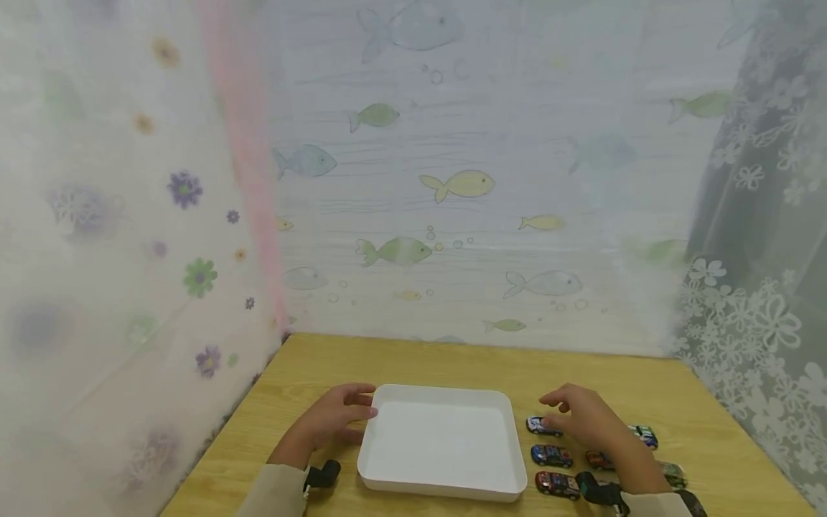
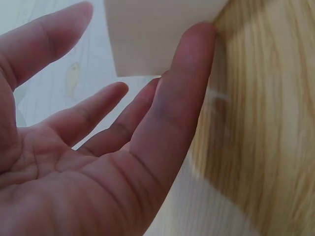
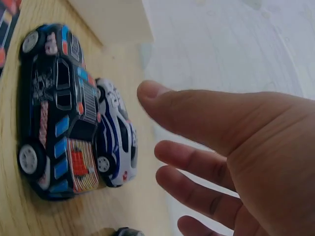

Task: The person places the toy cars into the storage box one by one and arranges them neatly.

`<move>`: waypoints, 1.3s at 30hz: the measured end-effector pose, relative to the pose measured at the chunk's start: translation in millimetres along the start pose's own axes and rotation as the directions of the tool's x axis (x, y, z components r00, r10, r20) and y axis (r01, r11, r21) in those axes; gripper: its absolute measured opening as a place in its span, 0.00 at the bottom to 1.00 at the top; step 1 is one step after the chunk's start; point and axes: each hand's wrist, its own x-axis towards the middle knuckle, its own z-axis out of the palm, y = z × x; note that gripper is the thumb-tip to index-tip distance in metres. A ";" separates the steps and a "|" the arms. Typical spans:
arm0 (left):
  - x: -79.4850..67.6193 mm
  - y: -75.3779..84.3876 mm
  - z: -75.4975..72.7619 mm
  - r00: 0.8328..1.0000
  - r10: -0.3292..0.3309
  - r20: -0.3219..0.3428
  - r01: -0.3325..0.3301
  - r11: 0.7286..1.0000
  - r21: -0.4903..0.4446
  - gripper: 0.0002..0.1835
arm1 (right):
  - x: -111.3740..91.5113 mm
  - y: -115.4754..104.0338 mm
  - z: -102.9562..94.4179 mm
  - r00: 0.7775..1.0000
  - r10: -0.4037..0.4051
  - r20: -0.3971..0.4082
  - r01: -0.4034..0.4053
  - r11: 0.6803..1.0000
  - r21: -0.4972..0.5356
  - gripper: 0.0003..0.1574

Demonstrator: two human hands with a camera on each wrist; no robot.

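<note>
A shallow white tray (image 1: 442, 441) lies on the wooden table. At its left side is my left hand (image 1: 334, 415), fingers spread and loosely bent; in the left wrist view a fingertip seems to touch the tray wall (image 2: 147, 39). My right hand (image 1: 584, 416) hovers by a white-and-blue toy car (image 3: 119, 135), thumb and fingers apart with nothing between them. Nearer the body stand a black-and-blue toy car (image 3: 54, 118) and a red-and-dark toy car (image 1: 557, 485), in a column right of the tray.
Beyond the right forearm are a green-and-white toy car (image 1: 644, 436), a partly hidden reddish toy car (image 1: 599, 459) and a greenish one (image 1: 673, 474). Fish-printed sheeting (image 1: 465, 287) rises behind the table (image 1: 491, 365); flowered sheets hang at both sides.
</note>
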 end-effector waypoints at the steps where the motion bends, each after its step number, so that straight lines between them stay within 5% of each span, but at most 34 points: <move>1: 0.3 0.5 0.3 1.000 0.002 0.016 -0.002 1.000 -0.008 0.40 | 0.5 0.2 -0.2 1.000 0.002 0.005 -0.002 1.000 0.001 0.24; 16: -4.3 -10.0 -0.9 0.991 0.017 0.131 -0.005 0.996 -0.094 0.34 | -5.3 9.5 13.9 0.995 0.084 0.058 -0.087 0.995 0.050 0.18; 26: -9.8 -8.2 -0.6 0.992 0.010 0.127 0.006 0.992 -0.123 0.33 | 0.4 4.1 10.5 0.992 0.112 0.061 -0.110 0.993 -0.032 0.14; 39: -7.7 -12.6 -2.4 0.990 0.018 0.138 0.002 0.990 -0.139 0.35 | 2.6 -8.2 11.8 1.000 0.006 -0.009 -0.007 0.999 -0.034 0.13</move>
